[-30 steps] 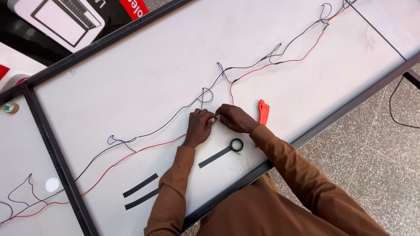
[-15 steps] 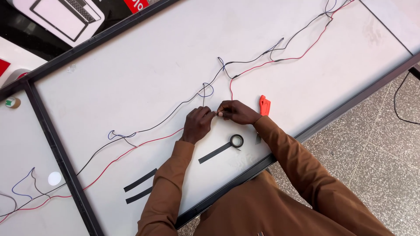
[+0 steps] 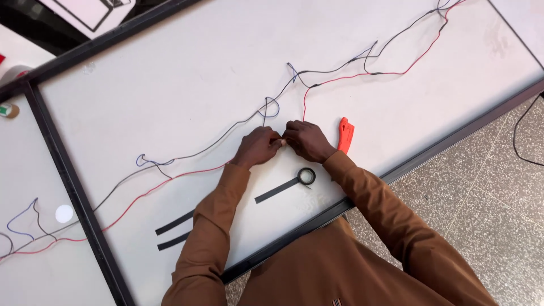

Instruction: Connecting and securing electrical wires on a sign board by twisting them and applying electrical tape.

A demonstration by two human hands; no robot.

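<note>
My left hand (image 3: 256, 146) and my right hand (image 3: 306, 140) meet fingertip to fingertip over the white table (image 3: 170, 85). Both pinch the red wire (image 3: 170, 178) where it comes in from the left and bends up towards the far right. A black wire (image 3: 226, 135) with blue loops runs beside it just beyond my hands. A small roll of black tape (image 3: 306, 175) lies just in front of my right hand, with a strip pulled out to the left. An orange tool (image 3: 345, 135) lies right of my right wrist.
Two cut strips of black tape (image 3: 174, 231) lie near the table's front edge at the left. Black frame bars (image 3: 73, 187) divide the table from a second panel on the left. A tiled floor (image 3: 487, 192) lies at the right, with a thin black cable.
My hands have stayed together on the red wire. The view has shifted slightly, so the table sits lower and further right in the picture.
</note>
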